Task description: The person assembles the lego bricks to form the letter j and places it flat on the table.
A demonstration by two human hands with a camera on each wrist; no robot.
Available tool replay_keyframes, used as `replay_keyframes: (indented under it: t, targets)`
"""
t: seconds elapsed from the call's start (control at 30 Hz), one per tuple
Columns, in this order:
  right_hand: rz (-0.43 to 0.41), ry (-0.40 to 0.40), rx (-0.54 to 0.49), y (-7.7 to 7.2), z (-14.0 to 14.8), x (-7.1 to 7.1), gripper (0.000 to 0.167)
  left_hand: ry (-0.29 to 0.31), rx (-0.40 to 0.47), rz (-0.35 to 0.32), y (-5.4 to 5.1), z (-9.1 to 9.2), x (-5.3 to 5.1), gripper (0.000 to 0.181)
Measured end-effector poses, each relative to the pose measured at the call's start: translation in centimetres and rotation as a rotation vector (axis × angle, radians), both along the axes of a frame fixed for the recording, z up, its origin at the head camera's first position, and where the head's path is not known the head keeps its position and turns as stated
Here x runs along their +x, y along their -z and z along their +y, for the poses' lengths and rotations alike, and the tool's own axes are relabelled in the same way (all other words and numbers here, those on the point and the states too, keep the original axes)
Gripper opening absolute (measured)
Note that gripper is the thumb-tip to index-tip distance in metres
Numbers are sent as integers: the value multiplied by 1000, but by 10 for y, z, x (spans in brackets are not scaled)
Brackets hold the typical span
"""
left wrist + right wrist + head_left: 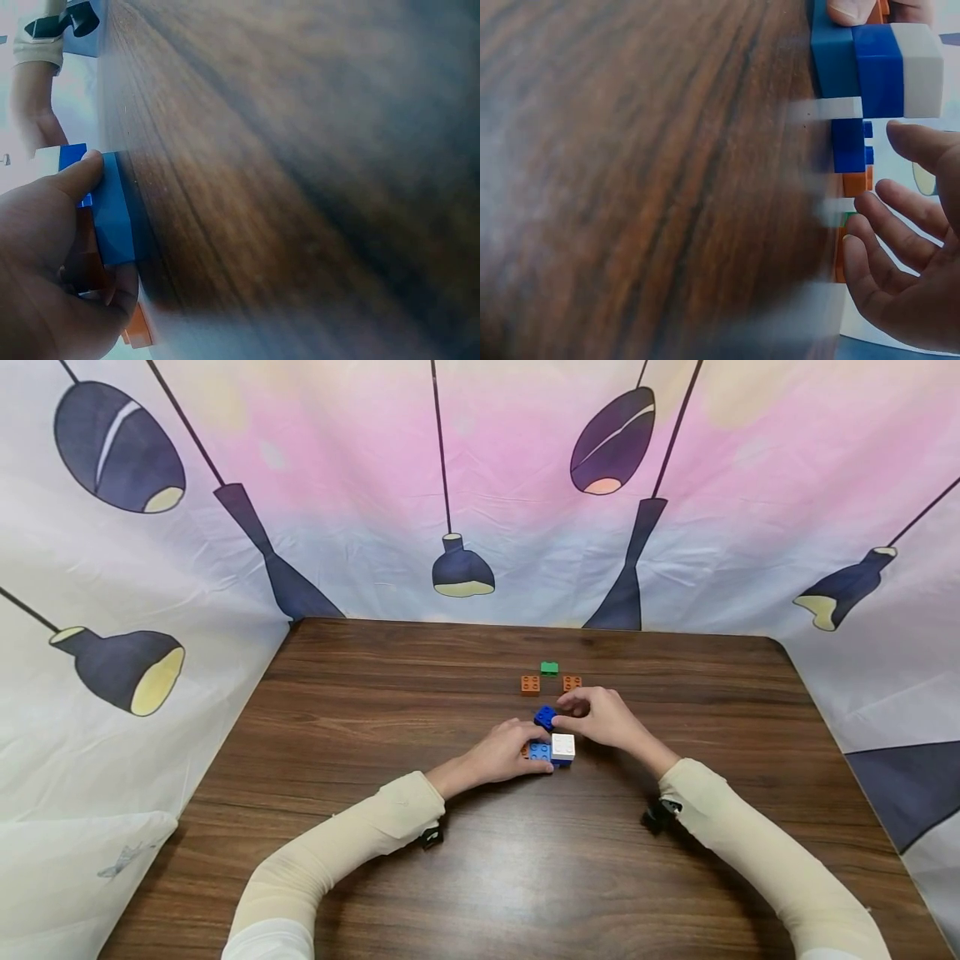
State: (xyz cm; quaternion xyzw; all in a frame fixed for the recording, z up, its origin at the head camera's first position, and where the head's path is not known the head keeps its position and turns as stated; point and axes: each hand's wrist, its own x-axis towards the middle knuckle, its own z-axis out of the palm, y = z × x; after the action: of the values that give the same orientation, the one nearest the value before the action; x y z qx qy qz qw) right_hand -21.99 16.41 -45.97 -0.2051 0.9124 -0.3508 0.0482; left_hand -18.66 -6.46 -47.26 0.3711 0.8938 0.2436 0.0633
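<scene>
My left hand [501,752] grips a small assembly of toy building bricks. Its base is a light blue brick [116,210], with an orange brick [86,255] on one end. On the other end a dark blue brick [879,71] carries a white brick [563,745] on top. Beyond this assembly lies a loose dark blue brick [545,718], studs up. My right hand [603,718] hovers beside that loose brick with its fingers spread; in the right wrist view [911,247] the thumb and fingers hold nothing.
Two orange bricks, a left one [530,685] and a right one [572,682], lie farther back on the wooden table [375,693]. A green brick [550,668] sits behind them. A patterned cloth [360,485] hangs past the table's far edge.
</scene>
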Motion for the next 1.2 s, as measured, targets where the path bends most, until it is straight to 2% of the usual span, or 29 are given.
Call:
replay_keyframes:
  t: [0.17, 0.73, 1.07, 1.2]
  targets:
    - [-16, -4, 16, 2, -6, -3, 35, 5, 1, 3, 0, 0, 1, 42]
    - [14, -10, 74, 5, -11, -4, 34, 7, -4, -1, -1, 0, 0, 42]
    - [14, 1, 94, 6, -11, -6, 45, 10, 3, 5, -1, 0, 0, 42]
    - [17, -7, 99, 8, -11, -7, 43, 12, 7, 8, -1, 0, 1, 42]
